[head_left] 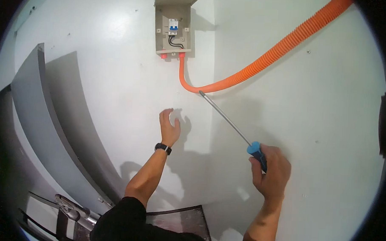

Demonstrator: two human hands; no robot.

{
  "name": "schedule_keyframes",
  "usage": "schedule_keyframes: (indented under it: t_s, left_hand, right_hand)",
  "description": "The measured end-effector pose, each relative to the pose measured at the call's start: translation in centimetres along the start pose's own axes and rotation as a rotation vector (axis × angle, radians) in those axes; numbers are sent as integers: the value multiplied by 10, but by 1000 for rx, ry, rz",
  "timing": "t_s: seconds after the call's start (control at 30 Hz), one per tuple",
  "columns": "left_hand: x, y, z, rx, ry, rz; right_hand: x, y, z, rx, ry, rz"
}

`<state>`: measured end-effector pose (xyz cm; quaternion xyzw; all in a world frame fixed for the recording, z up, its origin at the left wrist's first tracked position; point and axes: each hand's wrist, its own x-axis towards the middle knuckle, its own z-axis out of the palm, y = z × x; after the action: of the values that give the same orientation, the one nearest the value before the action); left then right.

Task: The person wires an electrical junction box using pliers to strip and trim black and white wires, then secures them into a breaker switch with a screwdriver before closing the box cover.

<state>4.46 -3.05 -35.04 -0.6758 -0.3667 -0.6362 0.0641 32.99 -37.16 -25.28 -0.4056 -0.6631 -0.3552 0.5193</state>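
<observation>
My right hand (274, 172) is closed around the blue and black handle of a long screwdriver (227, 118). Its metal shaft points up and to the left, and the dark tip overlaps the orange conduit (194, 89) in view; whether it touches cannot be told. My left hand (169, 128) is raised below the conduit with bent fingers apart and nothing in it, a dark watch on the wrist. Above, an uncovered beige electrical box (161, 43) on the wall holds a white circuit breaker (173, 27) with blue toggles. Black wires (175, 44) run from it to the box's bottom.
A corrugated orange conduit section (280, 49) climbs to the upper right along the white wall (329, 112). On the left stands a tall grey panel (53, 115). Metal tubing (77, 212) is at lower left, and a dark-edged mat or board (183, 220) lies below.
</observation>
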Motion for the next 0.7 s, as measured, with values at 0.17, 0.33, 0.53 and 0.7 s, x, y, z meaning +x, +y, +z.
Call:
schedule_keyframes:
  t_s: [0.17, 0.33, 0.53, 0.7]
  left_hand:
    - [150, 52, -31, 370, 235, 403]
    - [247, 44, -51, 774, 71, 430]
    - [251, 40, -50, 768, -40, 399]
    - [254, 18, -50, 560, 21, 421]
  right_hand:
    - [-7, 2, -1, -33, -51, 12]
    - [-5, 0, 0, 20, -43, 19]
    - [-5, 5, 0, 74, -40, 69]
    - [-2, 6, 14, 46, 40, -87]
